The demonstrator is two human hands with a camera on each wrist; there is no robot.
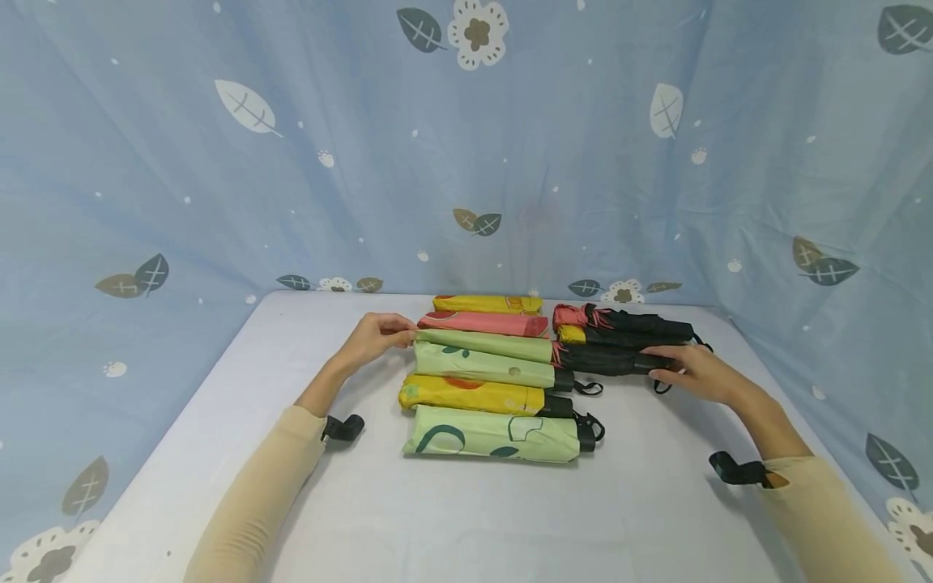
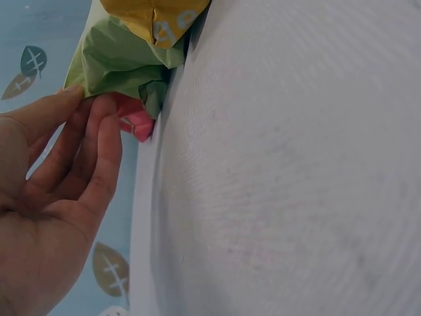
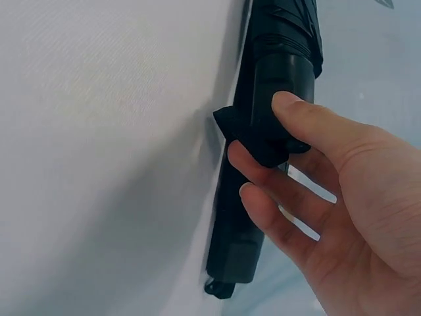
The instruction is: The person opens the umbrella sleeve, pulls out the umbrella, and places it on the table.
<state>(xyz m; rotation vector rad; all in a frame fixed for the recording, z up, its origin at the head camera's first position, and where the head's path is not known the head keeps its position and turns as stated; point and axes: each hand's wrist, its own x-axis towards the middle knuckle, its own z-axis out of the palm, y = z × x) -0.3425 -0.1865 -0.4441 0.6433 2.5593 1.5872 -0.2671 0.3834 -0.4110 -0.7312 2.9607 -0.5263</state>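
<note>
Gently, my left hand (image 1: 377,337) pinches the left end of the green sleeve (image 1: 487,343), and my right hand (image 1: 698,372) grips the black umbrella (image 1: 598,359) by its handle (image 3: 284,79), lined up at the sleeve's other end; a crooked push could bunch the thin fabric.

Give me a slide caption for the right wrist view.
Right hand grips a black umbrella handle, with a second handle close by.

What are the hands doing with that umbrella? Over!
Left fingers pinch the green sleeve by its end. Right fingers grip the black umbrella by its handle. Umbrella lined up with sleeve; whether inside, can't tell. Other umbrellas crowd close.
</note>
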